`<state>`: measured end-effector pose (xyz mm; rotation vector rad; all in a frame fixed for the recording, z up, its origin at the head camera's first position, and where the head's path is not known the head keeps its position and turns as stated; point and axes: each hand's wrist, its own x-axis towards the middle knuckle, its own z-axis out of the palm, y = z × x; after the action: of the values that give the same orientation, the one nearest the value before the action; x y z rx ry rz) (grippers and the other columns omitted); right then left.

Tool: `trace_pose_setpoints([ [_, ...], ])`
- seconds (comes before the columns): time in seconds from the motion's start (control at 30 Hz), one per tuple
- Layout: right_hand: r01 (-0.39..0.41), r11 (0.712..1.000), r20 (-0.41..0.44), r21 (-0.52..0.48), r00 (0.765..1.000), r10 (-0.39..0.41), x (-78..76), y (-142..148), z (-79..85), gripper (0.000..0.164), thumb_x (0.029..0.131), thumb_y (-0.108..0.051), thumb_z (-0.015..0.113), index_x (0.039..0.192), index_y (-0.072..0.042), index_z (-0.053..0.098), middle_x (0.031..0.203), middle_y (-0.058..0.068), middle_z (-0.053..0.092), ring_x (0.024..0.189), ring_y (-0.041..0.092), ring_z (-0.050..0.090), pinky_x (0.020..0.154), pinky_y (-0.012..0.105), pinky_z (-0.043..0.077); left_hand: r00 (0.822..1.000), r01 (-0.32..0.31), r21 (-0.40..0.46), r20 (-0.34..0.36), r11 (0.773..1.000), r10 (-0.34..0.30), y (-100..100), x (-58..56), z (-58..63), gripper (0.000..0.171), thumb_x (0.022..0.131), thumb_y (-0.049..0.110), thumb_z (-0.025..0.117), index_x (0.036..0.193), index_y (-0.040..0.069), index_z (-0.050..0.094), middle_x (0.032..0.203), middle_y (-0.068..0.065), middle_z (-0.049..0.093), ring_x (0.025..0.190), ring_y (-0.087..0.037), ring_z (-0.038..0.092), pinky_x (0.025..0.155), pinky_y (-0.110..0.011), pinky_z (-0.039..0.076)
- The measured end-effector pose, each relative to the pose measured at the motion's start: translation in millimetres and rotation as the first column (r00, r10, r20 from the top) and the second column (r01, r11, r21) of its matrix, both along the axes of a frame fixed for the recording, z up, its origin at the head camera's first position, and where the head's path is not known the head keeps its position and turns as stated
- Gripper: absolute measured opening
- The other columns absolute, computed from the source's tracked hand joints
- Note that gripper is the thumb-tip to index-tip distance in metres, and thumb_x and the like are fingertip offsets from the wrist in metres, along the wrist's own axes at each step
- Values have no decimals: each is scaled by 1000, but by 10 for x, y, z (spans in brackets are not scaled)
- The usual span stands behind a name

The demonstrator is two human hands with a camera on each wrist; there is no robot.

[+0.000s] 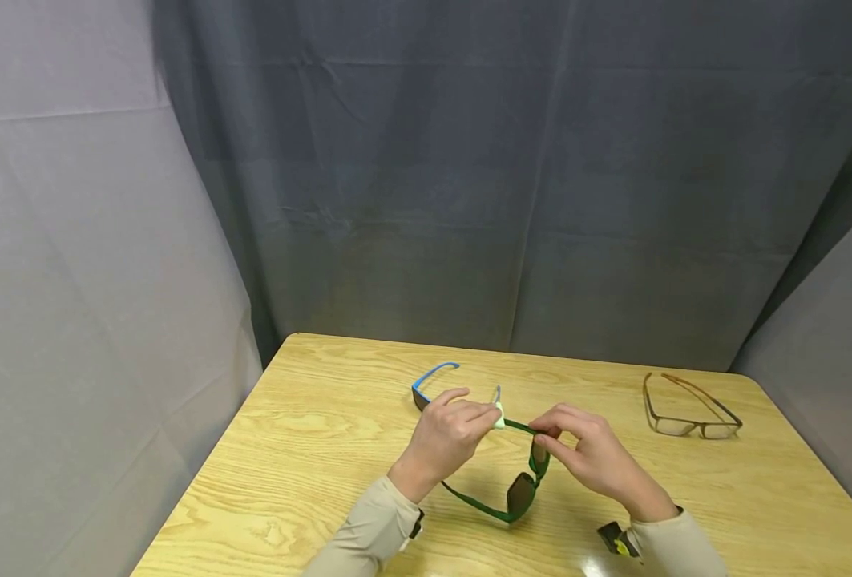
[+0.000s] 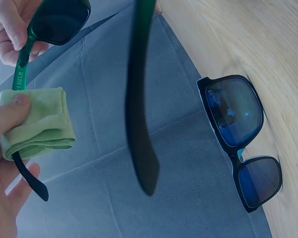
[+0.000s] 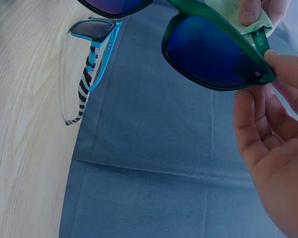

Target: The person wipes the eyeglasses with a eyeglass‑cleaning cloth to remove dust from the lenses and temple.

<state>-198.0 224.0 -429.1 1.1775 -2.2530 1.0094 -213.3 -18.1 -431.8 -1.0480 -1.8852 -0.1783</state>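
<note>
Green-framed sunglasses (image 1: 521, 497) with dark lenses are held up between both hands, temples unfolded. My left hand (image 1: 450, 437) pinches a folded pale green cloth (image 2: 39, 119) around one temple, whose dark tip (image 2: 34, 186) pokes out below the cloth. Thumb and fingers of my right hand (image 1: 595, 457) grip the frame at the hinge end of that same temple, beside a lens (image 3: 213, 52). The other temple (image 1: 472, 501) extends freely under the left wrist.
Blue sunglasses (image 1: 433, 373) with a zebra-striped temple (image 3: 83, 89) lie behind the left hand, partly hidden by it. Brown-framed eyeglasses (image 1: 692, 426) rest at the table's right. A grey curtain (image 1: 411, 200) hangs behind the wooden table (image 1: 296, 449).
</note>
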Motion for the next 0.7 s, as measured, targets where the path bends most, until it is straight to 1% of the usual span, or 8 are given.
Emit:
trace_pose_setpoints([
  [0.13,6,1000,-22,-4,1000,-6,-11,-14,-8,32,77,5,73,98,-18,67,87,-9,61,72,4,54,60,20,48,1000,-7,4,-11,1000,7,6,3,-5,8,84,12,70,89,17,73,91,8,72,78,-4,67,87,-29,50],
  [0.23,12,1000,-28,-4,1000,-12,-12,-16,-5,34,74,8,74,97,-17,68,86,-11,60,71,3,53,59,19,47,1000,-1,5,-10,1000,1,0,5,-11,9,83,12,71,91,17,74,92,8,72,79,-4,67,88,-29,50],
  [0.47,20,1000,-22,5,1000,-20,-6,5,-5,33,75,10,72,102,-9,70,90,-6,63,73,3,55,57,16,46,999,-5,9,-39,1000,5,-40,-19,-3,9,84,16,69,91,17,74,92,8,72,80,-5,67,88,-30,50],
  [0.7,19,1000,-26,-3,999,-19,-4,29,-5,34,76,10,71,103,-9,70,93,-7,62,71,4,56,52,17,45,1000,-3,29,-19,1000,3,-74,-27,1,11,82,14,72,92,16,74,92,8,72,79,-4,67,86,-30,51],
])
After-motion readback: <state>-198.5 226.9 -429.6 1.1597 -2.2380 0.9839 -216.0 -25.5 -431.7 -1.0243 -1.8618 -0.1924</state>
